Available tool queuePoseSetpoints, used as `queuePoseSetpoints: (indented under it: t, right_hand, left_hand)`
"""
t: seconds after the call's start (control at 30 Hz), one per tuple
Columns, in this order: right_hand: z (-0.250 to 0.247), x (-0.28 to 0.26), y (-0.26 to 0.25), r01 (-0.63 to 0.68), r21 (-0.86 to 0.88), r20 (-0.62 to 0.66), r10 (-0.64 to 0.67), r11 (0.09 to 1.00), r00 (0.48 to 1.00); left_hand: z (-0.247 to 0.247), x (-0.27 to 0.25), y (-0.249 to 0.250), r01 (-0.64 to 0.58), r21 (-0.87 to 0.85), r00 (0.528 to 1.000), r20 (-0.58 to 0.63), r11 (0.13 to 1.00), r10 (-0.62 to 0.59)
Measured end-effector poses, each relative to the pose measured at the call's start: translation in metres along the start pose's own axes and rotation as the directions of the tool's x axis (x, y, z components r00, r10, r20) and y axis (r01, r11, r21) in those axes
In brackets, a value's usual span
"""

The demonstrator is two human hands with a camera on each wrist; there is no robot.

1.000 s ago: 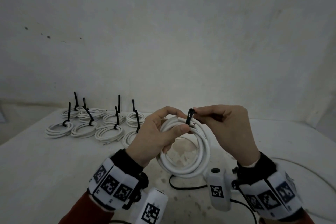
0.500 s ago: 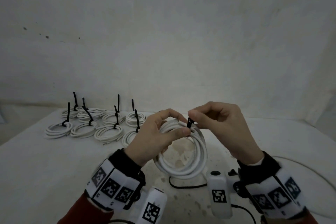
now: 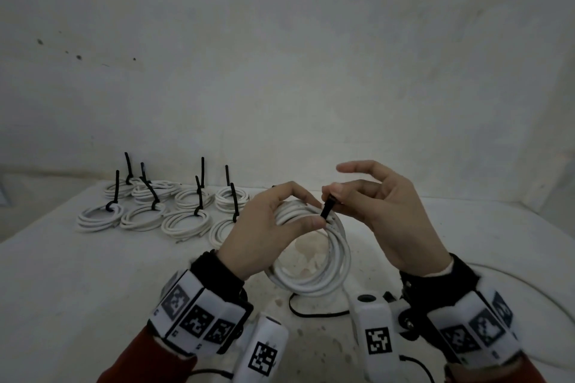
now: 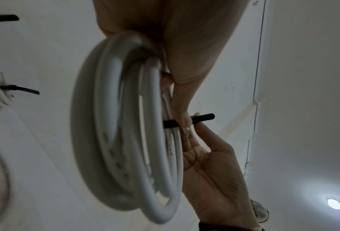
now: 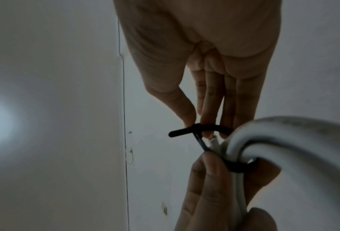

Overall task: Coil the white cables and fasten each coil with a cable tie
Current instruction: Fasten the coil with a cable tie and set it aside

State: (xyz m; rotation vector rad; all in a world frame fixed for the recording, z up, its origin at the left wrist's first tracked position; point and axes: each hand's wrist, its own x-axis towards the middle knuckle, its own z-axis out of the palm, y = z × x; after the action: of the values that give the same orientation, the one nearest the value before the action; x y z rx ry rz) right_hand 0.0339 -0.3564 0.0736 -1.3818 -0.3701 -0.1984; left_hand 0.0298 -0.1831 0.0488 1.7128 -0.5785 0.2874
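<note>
The bench [image 3: 62, 283] carries a group of finished coils [image 3: 161, 208] toward its far left corner, each cinched with an upright black tie, well apart from the work. Nearer the front edge and held above the bench is the white cable coil [image 3: 314, 270]: the left hand [image 3: 264, 236] is clamped round its top strands, thumb pressing the cable tie [image 3: 326, 208] against them. The right hand [image 3: 382, 214] pinches the tie's free end between thumb and forefinger, its other fingers spread loose. To cinch well, I judge the left hand should keep the strands bunched while the right draws the tail straight through the head. Only the right wrist view shows the tie [image 5: 200, 132] looped round the strands but slack; the left wrist view shows the tail [image 4: 202, 117] projecting past the thumb.
</note>
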Motion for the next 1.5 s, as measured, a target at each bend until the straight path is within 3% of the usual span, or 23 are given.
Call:
queuePoseSetpoints:
  t: [0.27,0.4,0.53,0.67,0.77,1.0,1.13,1.33,1.4,1.5]
  right_hand:
    - [0.002,0.001,0.003,-0.004,0.073,-0.063,0.009,0.997,0.998]
    - [0.0,0.004,0.009,-0.06,0.091,-0.032,0.063,0.994,0.998]
    - [-0.002,0.005,-0.001,-0.059,-0.046,-0.116,0.053,0.997,0.992]
    - [-0.001,-0.001,-0.011,-0.274,-0.217,0.01,0.283,0.937,0.959]
    - [0.002,-0.004,-0.008,-0.313,-0.171,0.079,0.329,0.934,0.941]
    - [0.006,-0.003,0.0,-0.315,0.021,0.108,0.311,0.949,0.944]
    - [0.004,-0.004,-0.001,-0.277,-0.044,0.136,0.28,0.96,0.95]
    - [0.003,-0.005,-0.005,-0.218,-0.144,0.191,0.244,0.965,0.951]
    - [0.003,-0.005,-0.005,-0.194,-0.159,0.205,0.225,0.968,0.953]
    - [0.002,-0.004,-0.003,-0.24,-0.131,0.249,0.266,0.962,0.931]
  left_hand:
    - [0.001,-0.001,-0.006,-0.052,0.052,0.999,0.02,0.997,0.051]
    - [0.008,-0.005,0.002,-0.195,0.17,0.98,0.064,0.966,0.186]
    - [-0.002,-0.001,-0.002,-0.348,0.451,0.918,-0.012,0.821,0.396]
    - [-0.01,0.002,-0.012,-0.396,0.636,0.866,0.018,0.662,0.5]
    - [-0.009,0.002,-0.016,-0.391,0.68,0.856,0.021,0.62,0.516]
    - [-0.005,0.002,-0.016,-0.368,0.651,0.842,-0.07,0.664,0.534]
    - [-0.007,0.003,-0.016,-0.386,0.575,0.839,-0.106,0.721,0.534]
    - [-0.007,0.005,-0.014,-0.415,0.54,0.799,-0.168,0.732,0.577]
    - [-0.007,0.005,-0.012,-0.418,0.548,0.788,-0.179,0.725,0.59]
    - [-0.013,0.005,-0.013,-0.445,0.62,0.77,-0.103,0.646,0.629]
